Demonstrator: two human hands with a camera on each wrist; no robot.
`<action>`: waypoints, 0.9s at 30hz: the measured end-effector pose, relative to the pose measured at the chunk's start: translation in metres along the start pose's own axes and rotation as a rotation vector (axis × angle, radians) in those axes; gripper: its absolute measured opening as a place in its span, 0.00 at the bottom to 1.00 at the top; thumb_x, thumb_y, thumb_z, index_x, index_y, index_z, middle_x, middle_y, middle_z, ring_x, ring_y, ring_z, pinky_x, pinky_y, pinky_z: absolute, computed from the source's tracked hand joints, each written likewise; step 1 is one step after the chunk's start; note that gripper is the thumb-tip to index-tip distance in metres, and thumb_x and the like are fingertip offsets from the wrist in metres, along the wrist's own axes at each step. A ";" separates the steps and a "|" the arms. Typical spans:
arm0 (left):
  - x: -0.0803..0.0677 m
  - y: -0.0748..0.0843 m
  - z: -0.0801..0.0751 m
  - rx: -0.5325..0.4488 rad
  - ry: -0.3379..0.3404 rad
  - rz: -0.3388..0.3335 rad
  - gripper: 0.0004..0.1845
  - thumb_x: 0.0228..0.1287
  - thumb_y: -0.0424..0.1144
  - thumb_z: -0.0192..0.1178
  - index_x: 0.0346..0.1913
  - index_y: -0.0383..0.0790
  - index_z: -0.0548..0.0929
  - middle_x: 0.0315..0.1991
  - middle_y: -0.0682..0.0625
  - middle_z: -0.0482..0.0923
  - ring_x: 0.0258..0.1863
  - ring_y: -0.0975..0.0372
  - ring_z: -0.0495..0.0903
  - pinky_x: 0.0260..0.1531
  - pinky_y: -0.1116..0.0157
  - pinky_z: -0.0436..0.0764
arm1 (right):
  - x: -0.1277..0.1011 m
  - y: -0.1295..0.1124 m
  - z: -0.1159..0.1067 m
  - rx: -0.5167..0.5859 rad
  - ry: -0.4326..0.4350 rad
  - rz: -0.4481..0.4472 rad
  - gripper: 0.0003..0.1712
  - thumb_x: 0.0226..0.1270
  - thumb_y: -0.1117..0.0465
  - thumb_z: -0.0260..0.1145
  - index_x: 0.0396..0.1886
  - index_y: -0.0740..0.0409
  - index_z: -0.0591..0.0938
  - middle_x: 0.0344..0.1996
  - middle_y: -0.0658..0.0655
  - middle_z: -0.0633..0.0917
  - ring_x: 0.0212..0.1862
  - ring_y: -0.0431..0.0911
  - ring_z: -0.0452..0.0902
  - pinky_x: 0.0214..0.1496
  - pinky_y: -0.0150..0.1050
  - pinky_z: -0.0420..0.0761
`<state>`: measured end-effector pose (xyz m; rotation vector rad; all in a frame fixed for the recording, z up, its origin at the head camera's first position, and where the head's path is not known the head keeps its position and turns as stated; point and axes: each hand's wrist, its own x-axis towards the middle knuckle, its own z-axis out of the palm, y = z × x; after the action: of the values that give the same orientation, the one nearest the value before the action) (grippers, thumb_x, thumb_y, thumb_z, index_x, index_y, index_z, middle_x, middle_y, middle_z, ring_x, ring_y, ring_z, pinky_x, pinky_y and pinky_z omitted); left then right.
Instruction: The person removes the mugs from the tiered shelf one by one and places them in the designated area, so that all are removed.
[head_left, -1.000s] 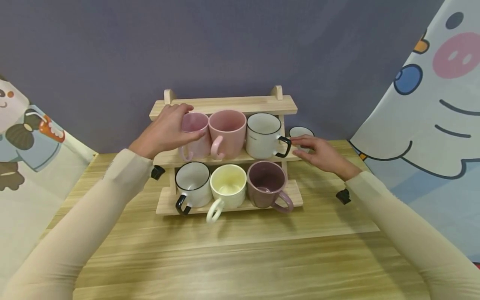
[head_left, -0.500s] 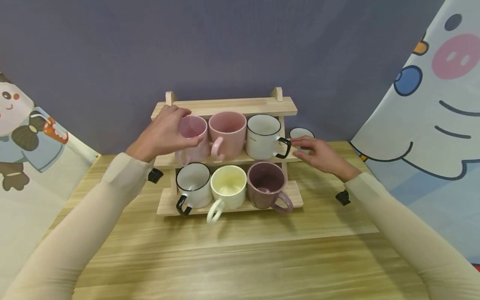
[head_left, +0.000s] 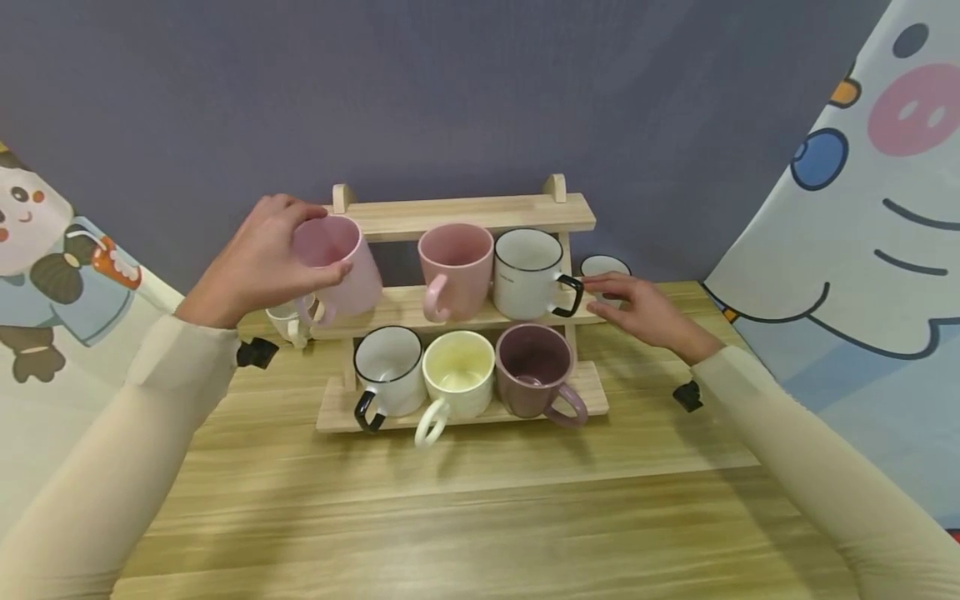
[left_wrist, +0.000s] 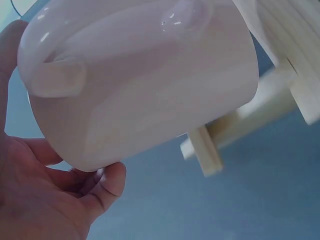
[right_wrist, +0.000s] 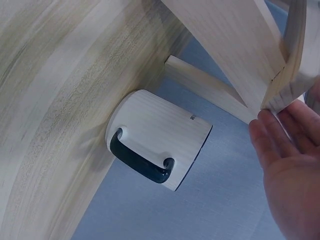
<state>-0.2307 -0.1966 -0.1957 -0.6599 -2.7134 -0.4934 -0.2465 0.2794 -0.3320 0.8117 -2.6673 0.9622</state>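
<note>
Pink mug (head_left: 339, 262), glossy, tilted; left hand (head_left: 251, 265) fingers curled round it.

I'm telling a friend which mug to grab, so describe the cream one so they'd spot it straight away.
Find the wooden rack standing on the table against the purple wall. On its lowest shelf three mugs stand in a row, and the cream mug is the middle one. It sits between a white mug with black rim and a mauve mug, and it alone is pale yellow inside, with a cream handle.
</note>
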 end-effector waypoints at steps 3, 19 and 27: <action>-0.009 -0.009 -0.007 0.019 0.005 -0.018 0.38 0.52 0.56 0.65 0.58 0.29 0.73 0.52 0.36 0.69 0.51 0.45 0.63 0.37 0.48 0.71 | 0.000 -0.001 0.000 0.007 0.000 -0.001 0.21 0.67 0.59 0.63 0.57 0.63 0.78 0.57 0.59 0.77 0.60 0.54 0.69 0.58 0.51 0.71; -0.071 -0.066 -0.009 0.024 0.013 -0.111 0.35 0.51 0.51 0.69 0.52 0.24 0.74 0.47 0.33 0.71 0.46 0.43 0.66 0.34 0.47 0.71 | -0.001 -0.001 0.001 0.017 -0.011 0.006 0.21 0.67 0.60 0.63 0.58 0.64 0.77 0.56 0.61 0.76 0.59 0.56 0.69 0.58 0.53 0.70; -0.088 -0.086 -0.002 0.027 -0.005 -0.144 0.36 0.50 0.51 0.70 0.50 0.22 0.74 0.48 0.31 0.69 0.46 0.42 0.65 0.32 0.46 0.72 | 0.000 -0.003 0.000 0.022 -0.005 0.007 0.21 0.67 0.61 0.63 0.57 0.65 0.78 0.57 0.61 0.76 0.59 0.56 0.69 0.58 0.54 0.70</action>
<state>-0.1978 -0.3021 -0.2481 -0.4609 -2.7802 -0.4887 -0.2451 0.2773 -0.3307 0.8107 -2.6704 0.9946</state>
